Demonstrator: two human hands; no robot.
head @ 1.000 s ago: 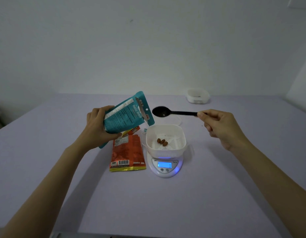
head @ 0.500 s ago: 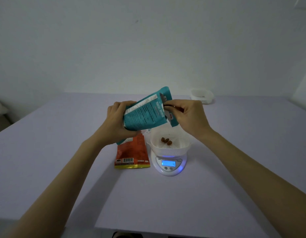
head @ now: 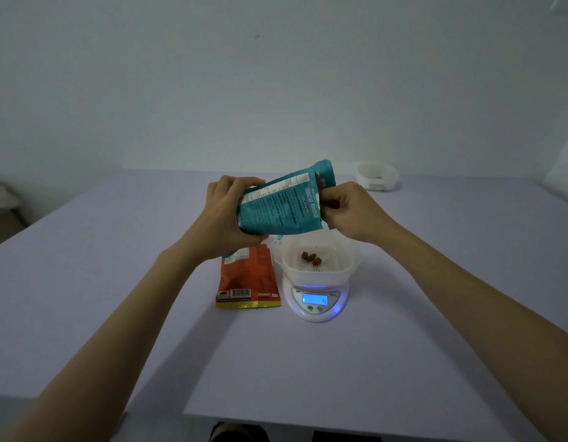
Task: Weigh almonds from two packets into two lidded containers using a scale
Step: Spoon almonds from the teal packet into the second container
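Gripping the bottom end of a teal packet (head: 282,208), the person's left hand (head: 228,215) wraps fingers and thumb around the pouch and holds it tilted above the scale (head: 317,314), its mouth aimed down and to the right, apparently so the contents can be drawn out straight over the weighing spot. The right hand (head: 352,212) meets that mouth with its fingers curled tight; whether they pinch the packet's lip or something inside it cannot be told.

Directly under the mouth, a white container (head: 320,277) sits on the scale, placed to catch whatever comes out. Three almonds (head: 311,258) lie together on its slotted floor, brown, oval and whole, touching one another near the middle. The scale's display glows blue with a low reading, which suggests the portion has barely begun.

Just left of the scale, an orange packet (head: 247,279) lies flat with its barcode facing up, likely waiting its turn. Well beyond the scale, to the right, a second white container (head: 376,178) stands on the lilac table (head: 308,378). No lid can be made out.
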